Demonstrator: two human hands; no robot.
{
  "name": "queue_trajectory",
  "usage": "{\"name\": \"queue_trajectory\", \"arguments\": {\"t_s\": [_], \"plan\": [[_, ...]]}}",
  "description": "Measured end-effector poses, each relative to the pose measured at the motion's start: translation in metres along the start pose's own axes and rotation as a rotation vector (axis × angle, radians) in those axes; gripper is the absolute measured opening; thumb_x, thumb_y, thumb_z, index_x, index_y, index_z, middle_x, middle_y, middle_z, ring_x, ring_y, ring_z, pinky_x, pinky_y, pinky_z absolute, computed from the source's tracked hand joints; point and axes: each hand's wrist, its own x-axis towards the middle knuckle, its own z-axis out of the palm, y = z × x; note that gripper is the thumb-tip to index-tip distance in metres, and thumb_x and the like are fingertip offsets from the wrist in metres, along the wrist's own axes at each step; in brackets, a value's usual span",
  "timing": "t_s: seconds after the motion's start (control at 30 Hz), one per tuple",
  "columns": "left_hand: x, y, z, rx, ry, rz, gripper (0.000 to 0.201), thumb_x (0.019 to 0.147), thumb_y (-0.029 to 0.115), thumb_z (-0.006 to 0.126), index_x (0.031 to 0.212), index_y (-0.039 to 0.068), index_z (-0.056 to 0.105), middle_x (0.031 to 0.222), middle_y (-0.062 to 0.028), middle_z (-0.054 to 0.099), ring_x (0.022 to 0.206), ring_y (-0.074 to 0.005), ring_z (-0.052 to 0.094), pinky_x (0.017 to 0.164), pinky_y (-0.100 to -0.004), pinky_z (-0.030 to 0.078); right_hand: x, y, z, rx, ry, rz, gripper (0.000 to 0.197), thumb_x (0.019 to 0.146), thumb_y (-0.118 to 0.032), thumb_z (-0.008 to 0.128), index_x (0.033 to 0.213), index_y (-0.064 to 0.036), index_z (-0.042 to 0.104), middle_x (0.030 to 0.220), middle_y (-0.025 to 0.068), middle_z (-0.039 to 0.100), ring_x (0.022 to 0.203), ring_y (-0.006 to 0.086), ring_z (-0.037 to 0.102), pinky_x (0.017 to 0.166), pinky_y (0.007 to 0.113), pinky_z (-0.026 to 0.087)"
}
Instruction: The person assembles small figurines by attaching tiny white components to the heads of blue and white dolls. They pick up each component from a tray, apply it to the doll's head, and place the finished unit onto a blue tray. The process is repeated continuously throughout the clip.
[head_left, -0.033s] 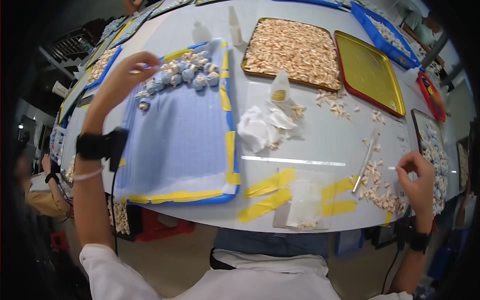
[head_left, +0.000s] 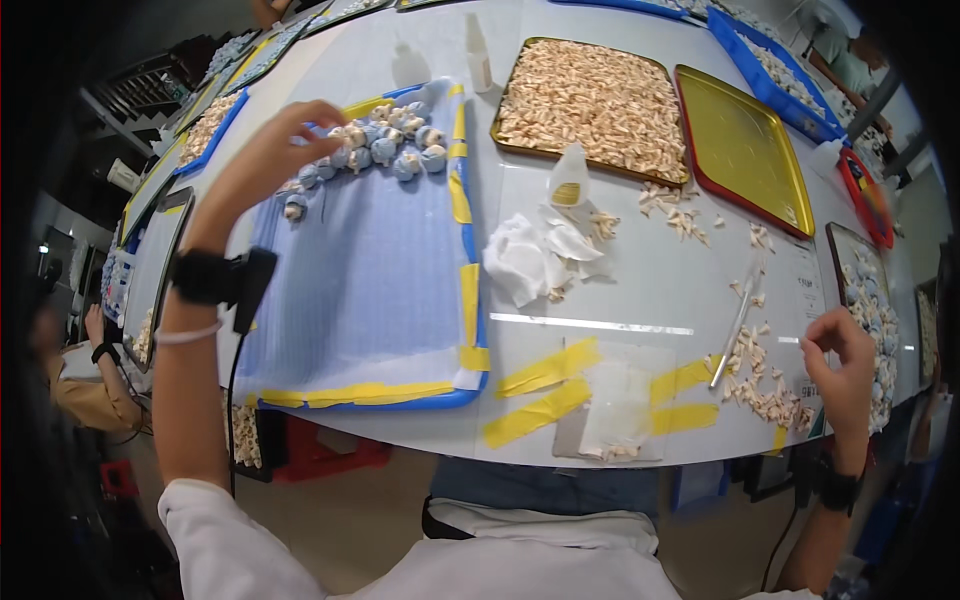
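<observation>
Wristband point(head_left: 205, 277) first, black, on the left arm, which stretches up across a blue tray point(head_left: 432, 402) lined with light blue sheet point(head_left: 350, 290) and taped yellow along its edges. Left hand point(head_left: 272, 158) hangs over the top left of that tray, fingers bent right by a bunch of little blue-and-cream pieces point(head_left: 383, 150). Can't tell if that grip has one pinched or has nothing in it, since the fingertips overlap the bunch. The pieces sit packed across the tray's top end; the rest of the sheet below is bare. So my read is that the step in hand is handling one piece at the edge of the bunch, and the next move calls for a light touch so the neighbours don't get knocked. Going right, two bottles point(head_left: 408, 68) point(head_left: 478, 62) stand behind the tray's far end, then there's a squeeze bottle point(head_left: 567, 185) just above some crumpled tissue point(head_left: 522, 262), with a heap of pale bits point(head_left: 590, 100) behind. Yellow tape strips point(head_left: 540, 410) flank a white pad point(head_left: 612, 405) at the near side of the surface point(head_left: 650, 275). Then a thin metal stick point(head_left: 735, 335) by loose scraps point(head_left: 775, 402), and right hand point(head_left: 845, 375) beside those, thumb and finger curled into a ring; can't tell if anything tiny is between the tips.
</observation>
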Motion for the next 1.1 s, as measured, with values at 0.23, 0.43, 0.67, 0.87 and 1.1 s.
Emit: {"name": "queue_trajectory", "arguments": {"t_s": [0.23,0.43,0.67,0.87,1.1], "plan": [[0.008,0.01,0.023,-0.014,-0.153,-0.05,0.029,0.075,0.013,0.069,0.099,0.005,0.055,0.097,-0.0098,0.056,0.081,-0.0218,0.056,0.074,-0.0317,0.046,-0.029,-0.016,-0.016,0.287,0.068,0.161,0.014,0.077,0.003,0.06,0.091,0.0025,0.058,0.081,0.0029,0.054,0.072,0.0086,0.052,0.067,0.021,0.042],[-0.053,0.04,-0.014,-0.211,0.021,-0.02,0.025,0.076,0.004,0.068,0.098,0.0,0.057,0.102,-0.0049,0.056,0.081,-0.011,0.054,0.075,-0.0258,0.047,-0.033,-0.011,-0.017,0.325,0.013,0.048,0.013,0.078,0.0,0.062,0.091,0.0024,0.059,0.081,0.0044,0.052,0.07,0.0092,0.051,0.063,0.022,0.041],[-0.164,0.127,-0.002,-0.782,0.332,-0.015,0.016,0.072,-0.001,0.064,0.086,0.002,0.058,0.1,-0.017,0.052,0.084,-0.0175,0.054,0.073,-0.0276,0.044,-0.032,-0.032,0.001,0.459,0.059,0.023,0.012,0.079,-0.001,0.062,0.09,0.0016,0.058,0.081,0.0061,0.052,0.068,0.0106,0.05,0.062,0.022,0.04],[-0.182,0.162,0.065,-1.487,0.003,-0.078,0.03,0.071,-0.012,0.062,0.101,-0.01,0.061,0.112,-0.0271,0.055,0.1,-0.03,0.059,0.084,-0.0344,0.047,-0.044,-0.046,0.017,0.603,-0.034,0.045,0.008,0.076,0.006,0.059,0.081,0.0006,0.06,0.083,0.008,0.054,0.071,0.0128,0.054,0.061,0.024,0.044],[-0.168,0.192,0.119,-1.715,0.052,0.028,0.034,0.072,-0.006,0.07,0.104,-0.007,0.06,0.111,-0.0192,0.054,0.094,-0.0203,0.057,0.077,-0.0264,0.046,-0.04,-0.065,0.03,0.402,0.024,-0.078,0.015,0.069,0.012,0.06,0.08,0.0026,0.063,0.088,0.0109,0.058,0.074,0.013,0.054,0.067,0.022,0.044]]}}
